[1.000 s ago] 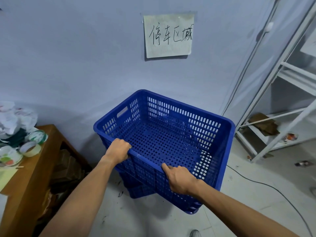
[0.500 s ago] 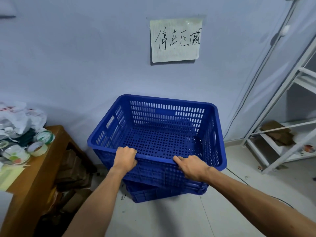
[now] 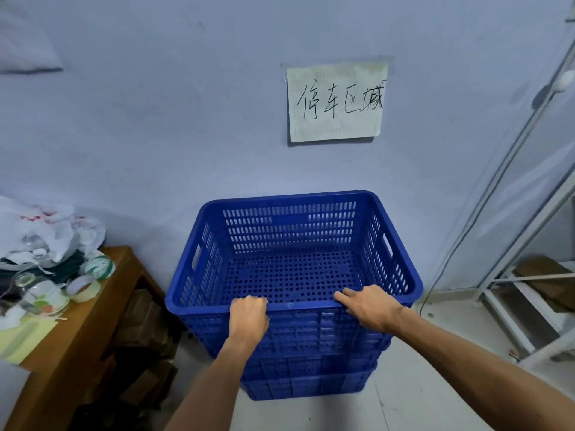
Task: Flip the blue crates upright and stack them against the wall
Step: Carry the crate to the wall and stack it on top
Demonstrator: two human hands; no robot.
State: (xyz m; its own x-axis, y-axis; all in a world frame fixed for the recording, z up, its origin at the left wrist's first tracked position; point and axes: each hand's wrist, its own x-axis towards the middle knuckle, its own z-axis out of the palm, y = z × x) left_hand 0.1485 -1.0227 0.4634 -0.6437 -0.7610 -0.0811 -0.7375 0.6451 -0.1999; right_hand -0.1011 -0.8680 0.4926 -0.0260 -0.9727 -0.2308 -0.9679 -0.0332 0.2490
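Note:
An upright blue crate with perforated walls and floor sits squarely against the pale wall, nested on a stack of other blue crates whose lower rims show beneath it. My left hand is curled over the near rim, left of centre. My right hand grips the same rim further right, fingers hooked over the edge. The crate holds nothing inside.
A wooden table at the left carries tape rolls and plastic bags. A white metal shelf frame stands at the right, with a cable running down the wall. A handwritten paper sign hangs above the crate.
The crate was tilted and turned in the air a second ago. It has swung square to the wall and come down onto the stack, both hands staying on its near rim.

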